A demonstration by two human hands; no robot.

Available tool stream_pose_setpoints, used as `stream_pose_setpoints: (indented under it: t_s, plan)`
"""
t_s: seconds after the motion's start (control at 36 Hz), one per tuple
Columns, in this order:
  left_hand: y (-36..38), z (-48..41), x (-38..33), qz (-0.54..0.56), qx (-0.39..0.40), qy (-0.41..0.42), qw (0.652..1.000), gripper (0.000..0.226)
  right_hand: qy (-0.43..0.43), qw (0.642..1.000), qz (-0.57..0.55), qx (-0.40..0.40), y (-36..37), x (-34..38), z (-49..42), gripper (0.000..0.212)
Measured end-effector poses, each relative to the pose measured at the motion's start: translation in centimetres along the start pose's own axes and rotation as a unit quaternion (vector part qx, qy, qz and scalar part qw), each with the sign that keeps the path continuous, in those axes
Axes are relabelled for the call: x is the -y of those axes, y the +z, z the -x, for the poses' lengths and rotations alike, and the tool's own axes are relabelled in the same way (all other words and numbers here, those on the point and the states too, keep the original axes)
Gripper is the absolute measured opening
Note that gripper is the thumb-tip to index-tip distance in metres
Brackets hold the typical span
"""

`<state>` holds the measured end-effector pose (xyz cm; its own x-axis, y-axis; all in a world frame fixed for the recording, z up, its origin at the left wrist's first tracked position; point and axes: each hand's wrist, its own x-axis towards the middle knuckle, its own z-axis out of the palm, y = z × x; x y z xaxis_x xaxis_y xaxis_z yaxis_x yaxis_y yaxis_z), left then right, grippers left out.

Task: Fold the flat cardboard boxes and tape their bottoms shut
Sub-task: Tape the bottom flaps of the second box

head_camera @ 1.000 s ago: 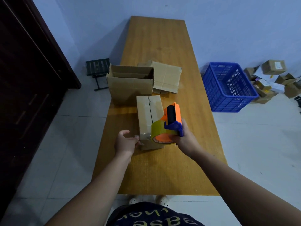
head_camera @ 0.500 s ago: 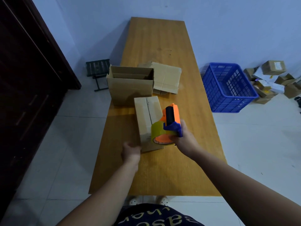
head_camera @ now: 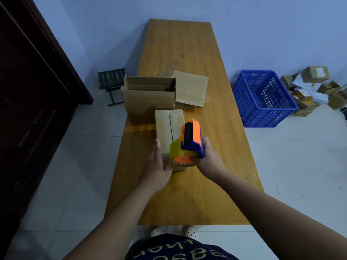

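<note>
A small closed cardboard box (head_camera: 167, 128) is seen lying on the wooden table (head_camera: 187, 44), directly ahead of both hands. The left hand (head_camera: 156, 167) is laid flat against the near left side of this box. Its fingers are kept straight and together, nothing is grasped, and the fingertips are pointed away from the body along the box's left edge.

The right hand (head_camera: 209, 158) is curled round the handle of an orange and blue tape dispenser (head_camera: 190, 141), which is gripped and held over the near right part of the box, just to the right of the left hand. A roll of yellowish tape (head_camera: 176, 152) is carried on the side of the dispenser nearest the left hand. Whether the tape is touching the cardboard cannot be told. A dark seam is seen running lengthwise along the top of the box, from the dispenser to the far end.

Beyond the left fingertips, a larger open box (head_camera: 148, 100) is stood upright, just beside the far end of the small box. Beyond the right hand, flat cardboard (head_camera: 191, 89) is stacked, partly hidden behind the open box.

Well off to the right of the right hand, a blue plastic crate (head_camera: 262, 98) is set on the floor, with a heap of small parcels (head_camera: 315, 85) past it. Far to the left of the left hand, a dark door (head_camera: 28, 91) is seen.
</note>
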<state>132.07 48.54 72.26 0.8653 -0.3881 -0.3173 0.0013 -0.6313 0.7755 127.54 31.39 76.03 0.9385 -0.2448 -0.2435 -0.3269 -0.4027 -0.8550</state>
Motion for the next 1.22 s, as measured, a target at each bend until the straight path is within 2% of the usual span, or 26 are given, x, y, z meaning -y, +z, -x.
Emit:
stream_pose_setpoints:
  t_s: [0.08,0.17,0.28,0.42,0.53,0.64,0.83,0.94,1.06,1.22]
  plan:
    - [-0.5,-0.7,-0.1,-0.117,0.090,0.014,0.989,0.100,0.000,1.000,0.004,0.003,-0.2,-0.1,-0.3,0.040]
    - [-0.3,-1.1,0.0,-0.204,0.065,0.044,0.976,0.111,-0.008,1.000,0.016,0.012,-0.3,0.2,-0.5,0.044]
    - [0.7,-0.9,0.7,-0.237,0.030,0.051,0.970,0.118,-0.027,0.998,0.051,0.030,-0.7,0.6,-0.9,0.046]
    - [1.1,-1.0,0.4,-0.254,0.006,0.047,0.966,0.102,-0.066,0.983,0.171,0.027,-1.8,1.2,-1.3,0.047]
    - [0.9,-0.5,-0.1,-0.278,0.011,0.028,0.960,0.095,-0.095,0.962,0.248,0.061,-2.5,2.2,-1.3,0.044]
    - [1.2,-0.7,0.7,-0.345,-0.004,0.046,0.938,0.090,-0.116,0.944,0.301,0.070,-2.8,2.9,-1.2,0.045]
    - [1.3,-1.0,1.1,-0.412,0.016,0.057,0.909,0.087,-0.114,0.931,0.338,0.077,-3.2,3.0,-1.5,0.047]
    - [1.0,-0.9,0.7,-0.375,0.032,0.041,0.926,0.099,-0.131,0.908,0.393,0.062,-4.6,2.6,-1.8,0.052]
    - [1.0,-0.9,0.6,-0.371,0.019,0.041,0.927,0.107,-0.161,0.871,0.462,0.036,-5.7,1.3,-1.7,0.051]
    - [1.1,-0.8,0.4,-0.371,0.026,0.028,0.928,0.110,-0.090,0.925,0.366,0.056,-6.1,-0.5,-2.0,0.041]
